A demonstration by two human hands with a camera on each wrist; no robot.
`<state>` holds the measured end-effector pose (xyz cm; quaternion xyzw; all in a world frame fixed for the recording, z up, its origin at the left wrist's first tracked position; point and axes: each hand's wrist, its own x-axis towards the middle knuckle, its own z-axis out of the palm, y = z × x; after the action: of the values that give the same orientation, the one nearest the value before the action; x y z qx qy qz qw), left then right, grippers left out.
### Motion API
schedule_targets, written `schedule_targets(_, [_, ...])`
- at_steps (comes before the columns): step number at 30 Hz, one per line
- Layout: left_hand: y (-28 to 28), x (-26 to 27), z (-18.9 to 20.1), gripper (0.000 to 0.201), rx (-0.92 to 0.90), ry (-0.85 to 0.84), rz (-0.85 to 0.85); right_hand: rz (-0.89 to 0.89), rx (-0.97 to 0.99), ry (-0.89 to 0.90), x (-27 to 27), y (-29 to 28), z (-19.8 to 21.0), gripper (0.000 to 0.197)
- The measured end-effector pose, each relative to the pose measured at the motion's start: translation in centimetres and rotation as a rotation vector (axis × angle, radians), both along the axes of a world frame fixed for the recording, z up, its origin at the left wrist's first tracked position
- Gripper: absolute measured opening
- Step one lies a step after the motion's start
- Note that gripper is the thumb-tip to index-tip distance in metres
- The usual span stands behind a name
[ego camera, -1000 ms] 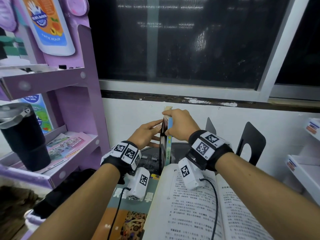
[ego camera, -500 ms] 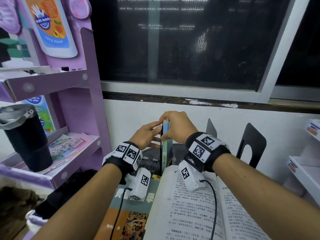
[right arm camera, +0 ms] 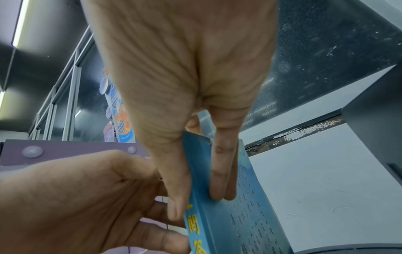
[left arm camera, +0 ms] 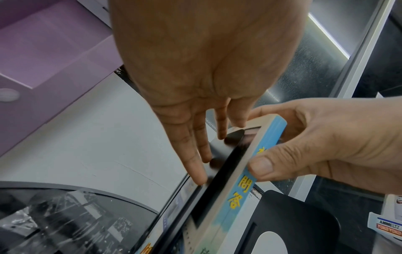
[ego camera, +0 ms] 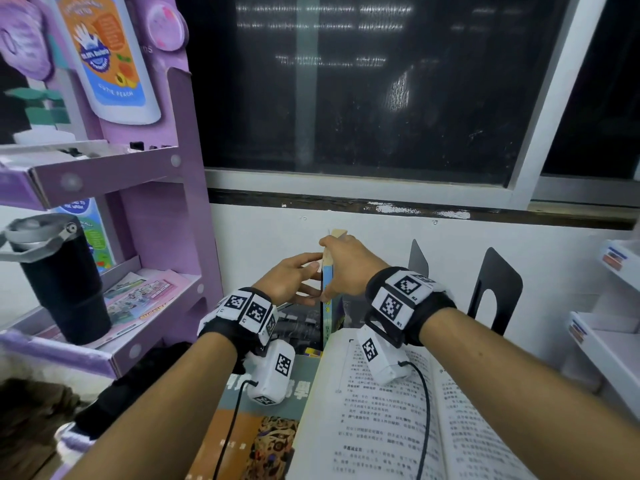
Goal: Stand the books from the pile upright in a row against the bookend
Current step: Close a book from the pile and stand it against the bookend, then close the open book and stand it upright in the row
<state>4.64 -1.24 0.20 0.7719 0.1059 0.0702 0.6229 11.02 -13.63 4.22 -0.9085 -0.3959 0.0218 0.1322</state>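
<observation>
Two hands working | your right hand (ego camera: 349, 268) is pinching the blue book (left arm camera: 245, 180), long axis upright | your left hand (ego camera: 294, 278), fingers straight, is bracing the bookend (left arm camera: 219, 165) just left of it.

Foot of upright blue-spined paperback book (ego camera: 327, 303) hidden behind open white-paged book (ego camera: 381, 410), itself cut off by frame bottom. Left black metal bookend (ego camera: 418, 259) mostly hidden behind right hand (ego camera: 349, 268). Spine lettering too small to read.
</observation>
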Motion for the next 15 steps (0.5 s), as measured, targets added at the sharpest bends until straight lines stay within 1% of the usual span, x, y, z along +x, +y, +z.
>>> schedule_targets(4, [-0.3,-0.8,0.4,0.033,0.035,0.055,0.016,-0.017,0.001,0.034,-0.6,-1.1,0.7,0.112])
schedule_targets(6, [-0.5,-1.2,0.7,0.032,0.054,0.067,0.038,-0.034,0.010,0.056,-0.9,-1.9,1.3,0.111])
schedule_targets(9, [-0.7,-1.9,1.2,0.024,0.093,0.096,0.082,-0.050,0.033,0.065,-1.1,-3.8,2.2,0.101])
schedule_targets(11, [-0.9,-2.4,1.5,0.023,0.132,0.134,0.095,-0.063,0.047,0.074,-1.1,-5.5,2.8,0.093])
schedule_targets(13, [-1.4,-3.2,1.8,0.021,0.159,0.186,0.082,-0.085,0.048,0.120,-1.1,-7.3,3.1,0.088])
schedule_targets(15, [-1.9,-4.0,2.1,0.018,0.179,0.261,0.040,-0.105,0.010,0.166,-1.1,-9.3,3.2,0.084])
